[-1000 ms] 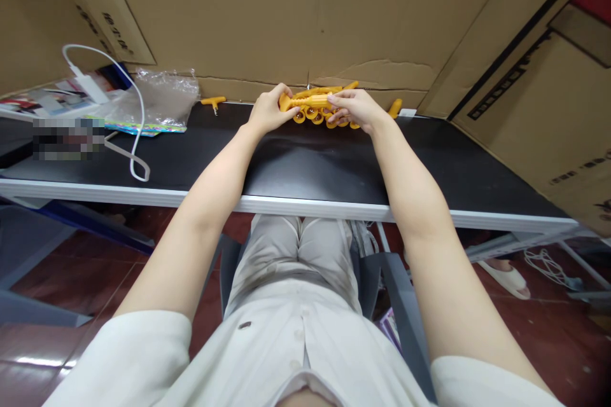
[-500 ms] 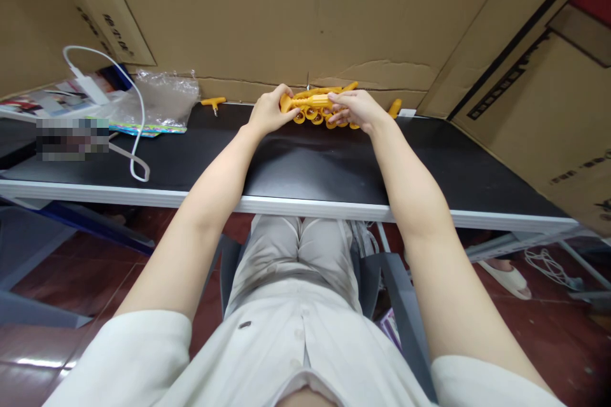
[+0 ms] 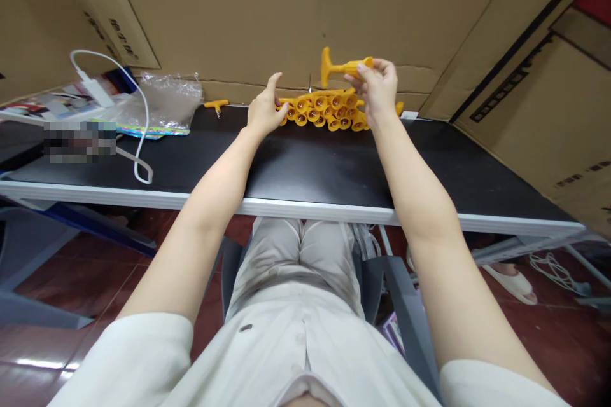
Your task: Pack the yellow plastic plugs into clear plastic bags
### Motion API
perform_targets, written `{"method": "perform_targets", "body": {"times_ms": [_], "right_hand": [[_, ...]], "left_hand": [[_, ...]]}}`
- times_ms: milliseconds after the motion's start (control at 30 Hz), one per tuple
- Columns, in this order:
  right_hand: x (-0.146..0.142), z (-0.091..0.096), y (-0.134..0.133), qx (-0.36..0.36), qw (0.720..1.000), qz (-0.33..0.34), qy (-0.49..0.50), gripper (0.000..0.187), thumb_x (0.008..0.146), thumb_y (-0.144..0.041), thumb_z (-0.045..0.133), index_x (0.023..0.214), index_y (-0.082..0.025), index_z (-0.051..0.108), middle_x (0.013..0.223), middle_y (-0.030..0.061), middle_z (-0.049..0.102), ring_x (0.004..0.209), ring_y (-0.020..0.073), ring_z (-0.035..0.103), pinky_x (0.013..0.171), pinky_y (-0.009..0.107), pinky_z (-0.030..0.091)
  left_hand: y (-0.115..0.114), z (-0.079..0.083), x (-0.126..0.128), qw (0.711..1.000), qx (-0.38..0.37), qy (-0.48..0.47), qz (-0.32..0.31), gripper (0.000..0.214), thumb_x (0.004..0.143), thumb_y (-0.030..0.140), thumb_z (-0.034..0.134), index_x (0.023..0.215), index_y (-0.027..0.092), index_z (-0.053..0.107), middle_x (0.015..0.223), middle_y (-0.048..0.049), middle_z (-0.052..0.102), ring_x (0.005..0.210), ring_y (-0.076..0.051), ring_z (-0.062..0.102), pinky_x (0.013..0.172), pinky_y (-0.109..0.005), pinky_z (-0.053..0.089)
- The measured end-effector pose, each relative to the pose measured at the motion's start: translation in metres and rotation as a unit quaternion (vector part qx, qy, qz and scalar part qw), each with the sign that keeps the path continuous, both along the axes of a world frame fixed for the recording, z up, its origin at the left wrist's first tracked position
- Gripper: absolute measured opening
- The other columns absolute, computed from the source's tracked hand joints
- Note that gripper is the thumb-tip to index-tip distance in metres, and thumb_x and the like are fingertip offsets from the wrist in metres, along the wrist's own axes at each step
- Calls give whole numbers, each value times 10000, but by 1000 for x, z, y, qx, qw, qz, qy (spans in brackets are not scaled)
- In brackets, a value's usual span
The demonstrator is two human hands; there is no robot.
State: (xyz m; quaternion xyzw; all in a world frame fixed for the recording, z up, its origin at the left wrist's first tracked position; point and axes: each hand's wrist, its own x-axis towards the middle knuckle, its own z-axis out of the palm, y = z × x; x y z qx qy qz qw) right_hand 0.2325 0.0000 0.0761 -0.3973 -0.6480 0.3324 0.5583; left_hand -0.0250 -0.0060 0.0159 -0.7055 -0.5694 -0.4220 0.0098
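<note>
A stack of yellow plastic T-shaped parts [image 3: 324, 111] lies at the far edge of the black table [image 3: 310, 165], against the cardboard wall. My right hand [image 3: 377, 92] is lifted above the stack and pinches one yellow T-shaped part [image 3: 341, 68] by its stem, its crossbar pointing left. My left hand [image 3: 265, 108] rests at the stack's left end, fingers loosely spread and touching the parts, with nothing gripped.
A lone yellow T-part [image 3: 216, 104] lies left of the stack. Further left are a clear plastic bag [image 3: 165, 102], a white charger and cable [image 3: 126, 114] and printed papers [image 3: 57, 98]. Cardboard sheets [image 3: 286, 13] wall in the back and right.
My right hand has lifted one yellow part off the stack and raised it. My left hand let go of that part and stayed at the stack's left end.
</note>
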Motion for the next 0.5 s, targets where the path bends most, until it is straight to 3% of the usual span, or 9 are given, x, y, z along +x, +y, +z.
{"method": "perform_targets", "body": {"times_ms": [67,167,233,300,367,500], "right_hand": [[-1,6,-1,37,997,-27,-54,489,877,-805,697,1295,-559,633,1276,-85,780,1653,195,275,1350,444,373],[-8,13,3,96,979,-118,-135,506,930,-740,666,1414,-623,577,1276,-95,785,1654,185,273,1360,383,343],[-16,14,11,132,959,-174,-182,506,999,-639,621,1497,-584,545,1379,-98,750,1625,200,362,1331,362,381],[-25,12,21,159,939,-212,-221,519,1049,-417,543,1567,-442,530,1535,-65,662,1584,201,458,1309,360,416],[-33,8,30,173,922,-231,-260,585,1006,-214,483,1581,-316,521,1632,-5,579,1565,196,501,1315,374,419],[-36,-5,48,135,906,-210,-342,622,977,-183,531,1578,-345,541,1685,13,540,1616,238,450,1356,458,382]], "left_hand": [[3,-1,-2,999,-3,-31,32,732,904,342,624,1618,278,476,1165,-112,813,1227,-354,737,1134,-476,548],[7,0,-5,993,-21,-81,82,745,885,282,609,1615,284,459,1219,-135,797,1300,-386,715,1174,-547,520],[8,1,-7,988,-41,-101,111,764,880,257,604,1624,290,438,1274,-150,782,1326,-399,703,1182,-583,510],[7,3,-8,983,-57,-108,133,774,873,239,607,1625,293,432,1296,-151,776,1335,-398,699,1187,-590,509],[5,4,-8,982,-66,-108,143,770,864,226,615,1612,302,446,1295,-141,780,1333,-390,701,1195,-580,509],[0,7,-6,982,-75,-98,146,731,863,218,607,1575,318,477,1296,-129,791,1313,-390,706,1200,-588,506]]}}
